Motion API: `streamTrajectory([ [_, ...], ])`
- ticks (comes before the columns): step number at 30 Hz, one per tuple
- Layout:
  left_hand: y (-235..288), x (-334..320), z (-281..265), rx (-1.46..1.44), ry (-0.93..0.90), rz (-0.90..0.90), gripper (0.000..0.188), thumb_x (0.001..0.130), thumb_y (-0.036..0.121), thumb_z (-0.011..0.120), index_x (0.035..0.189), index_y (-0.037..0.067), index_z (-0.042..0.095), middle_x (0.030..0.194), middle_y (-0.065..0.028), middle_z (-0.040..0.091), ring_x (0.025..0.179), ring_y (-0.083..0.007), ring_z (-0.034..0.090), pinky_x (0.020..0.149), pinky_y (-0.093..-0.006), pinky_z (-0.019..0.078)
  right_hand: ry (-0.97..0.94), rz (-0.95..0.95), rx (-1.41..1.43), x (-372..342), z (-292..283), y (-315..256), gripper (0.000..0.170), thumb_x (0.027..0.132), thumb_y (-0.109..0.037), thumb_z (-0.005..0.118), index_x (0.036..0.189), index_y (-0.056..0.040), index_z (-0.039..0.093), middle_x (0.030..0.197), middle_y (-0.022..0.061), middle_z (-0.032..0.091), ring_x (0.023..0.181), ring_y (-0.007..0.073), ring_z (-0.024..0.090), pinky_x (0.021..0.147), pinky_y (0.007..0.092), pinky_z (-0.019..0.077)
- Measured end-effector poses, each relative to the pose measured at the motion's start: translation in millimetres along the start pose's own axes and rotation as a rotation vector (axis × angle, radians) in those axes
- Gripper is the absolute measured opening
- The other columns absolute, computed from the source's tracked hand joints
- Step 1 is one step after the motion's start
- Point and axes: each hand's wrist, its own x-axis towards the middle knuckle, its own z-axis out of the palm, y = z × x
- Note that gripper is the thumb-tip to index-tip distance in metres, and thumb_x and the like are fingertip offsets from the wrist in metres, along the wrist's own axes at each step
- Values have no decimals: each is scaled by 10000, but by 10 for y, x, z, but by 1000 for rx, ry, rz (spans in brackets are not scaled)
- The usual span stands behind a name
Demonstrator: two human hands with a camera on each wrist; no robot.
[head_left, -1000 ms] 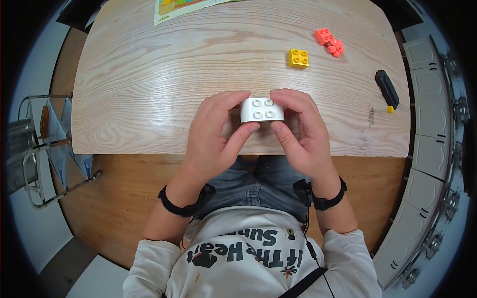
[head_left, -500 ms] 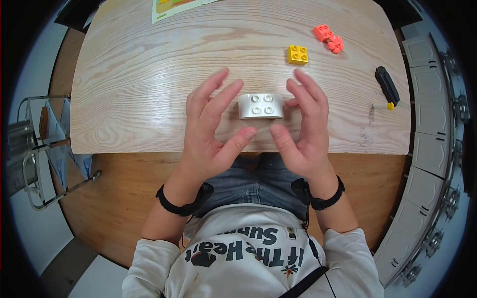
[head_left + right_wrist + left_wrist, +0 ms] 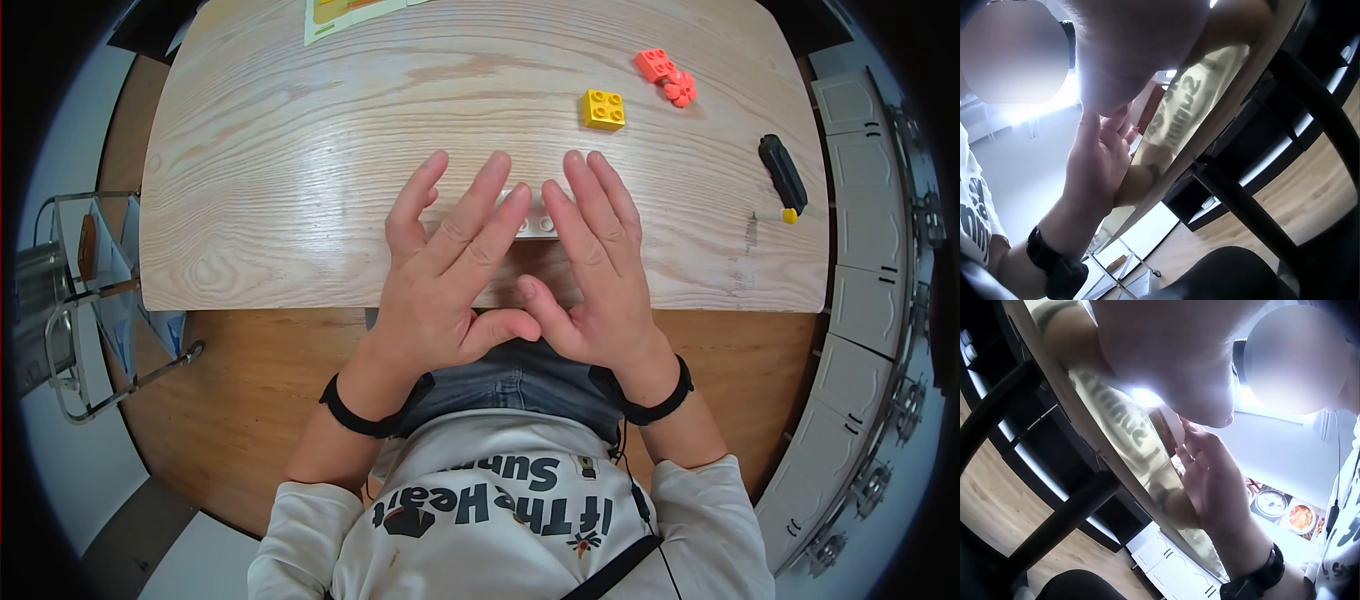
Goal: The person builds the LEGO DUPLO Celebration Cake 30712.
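A white toy building brick (image 3: 535,224) with round studs lies on the wooden table near its front edge, partly covered by my fingers in the head view. My left hand (image 3: 438,275) hovers over its left side, fingers straight and spread. From the other side my right hand (image 3: 603,265) reaches in with straight fingers as well, their tips over the brick's right part. Neither hand grips anything. The two thumbs come close together on the near side. In the left wrist view, the right hand (image 3: 1217,478) shows beyond the dark underside of the left.
Farther back on the table (image 3: 300,130) stand a yellow brick (image 3: 603,110), a coral brick (image 3: 655,65) and a coral flower piece (image 3: 680,89). A black object (image 3: 783,172) with a yellow end lies at right. A printed sheet (image 3: 355,18) lies at the far edge.
Both hands held the white brick by its ends, then let go and spread apart. Now they have come back inward, fingers stretched over it. The brick has stayed about where it was.
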Motion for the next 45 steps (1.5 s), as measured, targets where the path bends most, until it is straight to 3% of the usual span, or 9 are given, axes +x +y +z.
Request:
streamTrajectory([
  [4,22,22,16,12,-18,-6,877,948,755,594,1518,90,635,1604,-118,585,1482,-462,448,1227,-517,319,8,-8,18,12,-12,25,693,833,-126,796,1491,-4,617,1582,213,561,1469,473,496,1205,530,425],
  [13,2,45,18,-9,-38,-28,842,931,686,678,1519,85,635,1590,-106,599,1461,-452,465,1191,-507,359,32,9,61,44,13,24,598,838,-46,777,1421,29,667,1500,220,629,1372,451,600,1135,493,508],
  [25,-23,17,30,-67,3,-11,799,884,632,761,1480,106,676,1542,-73,638,1364,-377,518,1068,-448,425,54,21,78,26,8,38,531,836,-2,762,1365,-15,716,1443,182,674,1336,421,634,1111,479,528],
  [28,-3,40,-8,-97,-11,-22,725,885,521,810,1464,102,687,1520,-72,649,1330,-362,533,1070,-436,444,62,29,85,29,6,36,525,828,8,759,1350,-22,722,1428,175,682,1330,422,638,1109,479,529],
  [34,-12,76,31,-122,47,-43,563,864,143,804,1412,70,699,1460,-113,677,1248,-355,591,1064,-440,474,95,11,103,44,28,51,517,780,59,760,1289,-29,736,1374,177,690,1245,401,669,1048,471,557],
  [37,-42,75,45,-153,43,-28,559,855,82,791,1403,56,685,1413,-127,697,1204,-354,619,1062,-442,476,105,53,156,29,42,38,495,772,74,757,1255,-33,738,1368,184,681,1201,391,677,1016,470,566],
  [40,-54,69,67,-185,65,-19,590,836,53,808,1410,51,670,1357,-126,715,1191,-354,631,1054,-444,480,96,32,161,28,22,48,536,778,72,751,1302,-30,704,1370,194,675,1193,394,676,1016,461,560],
  [45,-68,57,17,-224,7,-43,644,854,9,799,1463,18,589,1381,-142,708,1211,-343,628,1072,-447,473,46,174,307,26,-81,37,607,827,61,727,1418,-10,608,1435,218,628,1262,373,640,1051,435,534],
])
